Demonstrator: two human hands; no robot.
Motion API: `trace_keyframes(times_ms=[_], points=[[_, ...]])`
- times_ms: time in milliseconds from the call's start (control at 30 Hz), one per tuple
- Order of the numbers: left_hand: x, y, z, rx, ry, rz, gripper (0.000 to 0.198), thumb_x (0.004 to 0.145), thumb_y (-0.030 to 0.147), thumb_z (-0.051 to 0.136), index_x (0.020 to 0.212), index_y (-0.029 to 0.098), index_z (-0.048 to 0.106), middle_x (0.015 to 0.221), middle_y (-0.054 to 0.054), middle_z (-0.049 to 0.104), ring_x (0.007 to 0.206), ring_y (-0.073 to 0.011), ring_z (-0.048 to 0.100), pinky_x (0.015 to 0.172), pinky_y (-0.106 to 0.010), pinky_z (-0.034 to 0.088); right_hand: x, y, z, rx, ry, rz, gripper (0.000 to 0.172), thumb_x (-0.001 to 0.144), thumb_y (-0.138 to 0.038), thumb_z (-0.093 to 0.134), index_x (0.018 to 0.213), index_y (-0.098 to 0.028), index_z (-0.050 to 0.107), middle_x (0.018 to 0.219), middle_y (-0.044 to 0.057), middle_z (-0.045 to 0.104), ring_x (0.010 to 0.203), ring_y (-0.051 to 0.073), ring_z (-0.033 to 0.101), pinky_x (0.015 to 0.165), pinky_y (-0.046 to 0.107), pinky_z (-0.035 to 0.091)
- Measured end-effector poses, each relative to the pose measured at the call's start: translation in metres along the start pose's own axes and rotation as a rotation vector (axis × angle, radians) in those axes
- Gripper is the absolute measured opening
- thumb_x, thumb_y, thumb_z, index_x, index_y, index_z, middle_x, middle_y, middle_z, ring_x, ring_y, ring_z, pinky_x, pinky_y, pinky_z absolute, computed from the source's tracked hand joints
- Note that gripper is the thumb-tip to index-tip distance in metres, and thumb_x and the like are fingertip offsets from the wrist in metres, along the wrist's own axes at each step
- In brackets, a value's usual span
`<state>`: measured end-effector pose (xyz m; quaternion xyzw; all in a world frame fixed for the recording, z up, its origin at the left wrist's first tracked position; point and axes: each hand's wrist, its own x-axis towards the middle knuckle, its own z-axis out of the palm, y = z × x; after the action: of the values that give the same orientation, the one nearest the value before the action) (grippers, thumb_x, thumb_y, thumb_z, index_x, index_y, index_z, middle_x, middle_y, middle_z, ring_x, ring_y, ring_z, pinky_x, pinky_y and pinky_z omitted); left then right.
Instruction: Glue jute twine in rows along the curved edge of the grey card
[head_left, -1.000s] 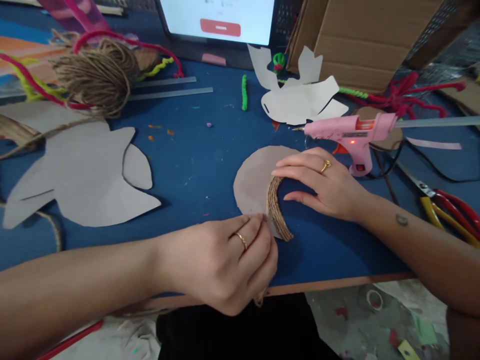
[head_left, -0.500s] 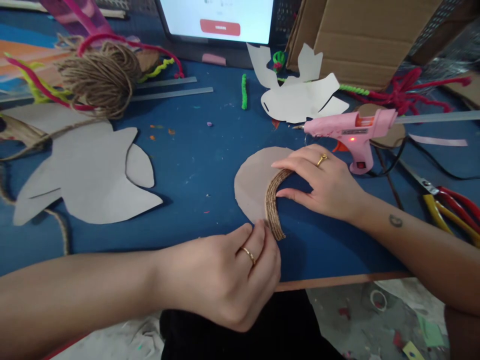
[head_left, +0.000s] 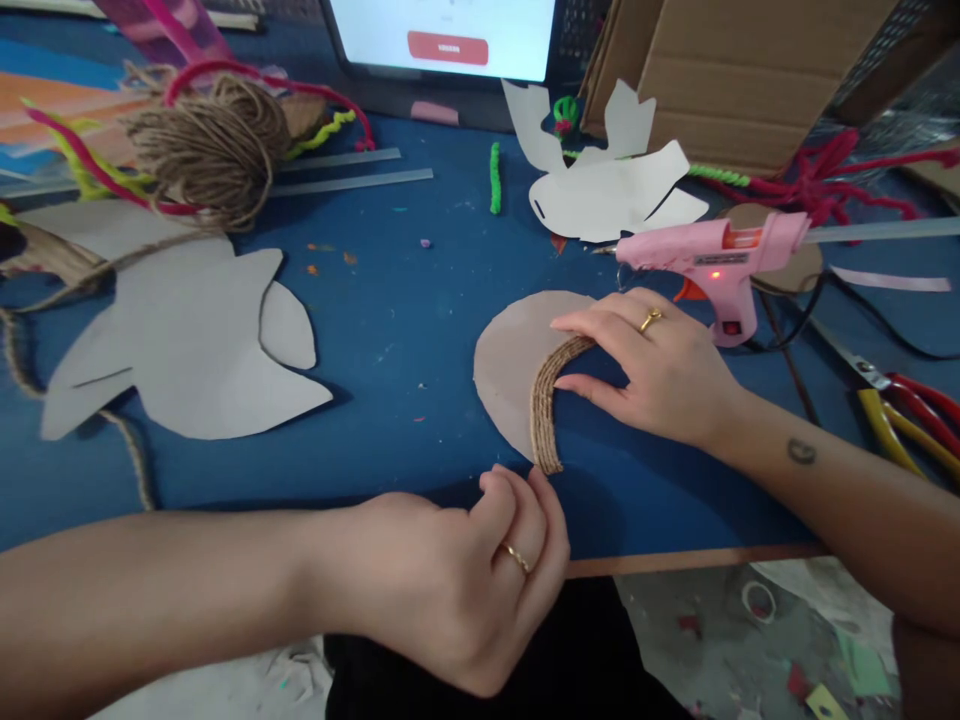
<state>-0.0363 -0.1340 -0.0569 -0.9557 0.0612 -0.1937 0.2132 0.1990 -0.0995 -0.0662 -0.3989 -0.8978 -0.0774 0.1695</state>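
Note:
A pale cardboard piece [head_left: 506, 365] with a rounded edge lies flat on the blue table, with rows of brown jute twine [head_left: 545, 410] curving along its right side. My right hand [head_left: 652, 365] grips its upper right part, fingers over the twine band and thumb against the inner curve. Just below the band's lower end is my left hand [head_left: 480, 570], its fingers curled together; anything between the fingertips is hidden. Behind my right hand, a pink hot glue gun [head_left: 720, 260] lies on its side with a glue stick in its back and a lit red light.
Grey paper cutouts [head_left: 210, 360] and a ball of twine [head_left: 206, 150] lie at the left. A white cutout [head_left: 607, 190], a green pipe cleaner piece [head_left: 495, 178] and a cardboard box [head_left: 720, 80] are farther back. Scissors [head_left: 870, 372] and red-and-yellow-handled pliers [head_left: 915, 420] sit right.
My left hand has moved down and slightly right, its fingertips coming off the lower edge of the cardboard and twine. My right hand keeps its hold. The view has shifted slightly.

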Motion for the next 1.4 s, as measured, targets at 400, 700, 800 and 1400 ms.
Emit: trace_keyframes(times_ms=[400, 700, 800, 1400], points=[[-0.001, -0.002, 0.001, -0.069, -0.003, -0.005, 0.028, 0.085, 0.017, 0.046, 0.090, 0.009, 0.072, 0.089, -0.011, 0.071, 0.073, -0.0212, 0.067, 0.057, -0.029, 0.054, -0.001, -0.005, -0.002, -0.084, -0.006, -0.008, 0.040, 0.086, -0.037, 0.056, 0.118, -0.014, 0.051, 0.101, 0.011, 0.064, 0.086, 0.025, 0.056, 0.077, 0.037, 0.048], [0.000, -0.010, -0.001, -0.075, 0.011, 0.094, 0.028, 0.087, 0.020, 0.046, 0.092, 0.009, 0.072, 0.087, -0.010, 0.072, 0.072, -0.0204, 0.069, 0.057, -0.025, 0.058, -0.001, -0.009, -0.002, -0.134, -0.006, 0.002, 0.037, 0.087, -0.037, 0.055, 0.115, -0.014, 0.053, 0.098, 0.011, 0.063, 0.083, 0.024, 0.053, 0.069, 0.036, 0.047], [0.000, -0.010, 0.000, -0.081, 0.012, 0.094, 0.028, 0.086, 0.019, 0.047, 0.092, 0.009, 0.072, 0.087, -0.010, 0.072, 0.070, -0.0203, 0.069, 0.056, -0.025, 0.057, -0.001, -0.010, -0.003, -0.164, -0.010, 0.004, 0.036, 0.087, -0.037, 0.054, 0.115, -0.015, 0.053, 0.096, 0.010, 0.064, 0.082, 0.024, 0.052, 0.066, 0.035, 0.046], [0.002, -0.013, 0.000, -0.102, 0.029, 0.104, 0.025, 0.086, 0.020, 0.052, 0.093, 0.008, 0.072, 0.086, -0.011, 0.073, 0.071, -0.0215, 0.070, 0.057, -0.025, 0.060, -0.006, -0.010, 0.004, -0.080, 0.043, -0.163, 0.035, 0.085, -0.010, 0.054, 0.119, -0.019, 0.052, 0.110, 0.005, 0.064, 0.103, 0.019, 0.056, 0.088, 0.033, 0.048]])
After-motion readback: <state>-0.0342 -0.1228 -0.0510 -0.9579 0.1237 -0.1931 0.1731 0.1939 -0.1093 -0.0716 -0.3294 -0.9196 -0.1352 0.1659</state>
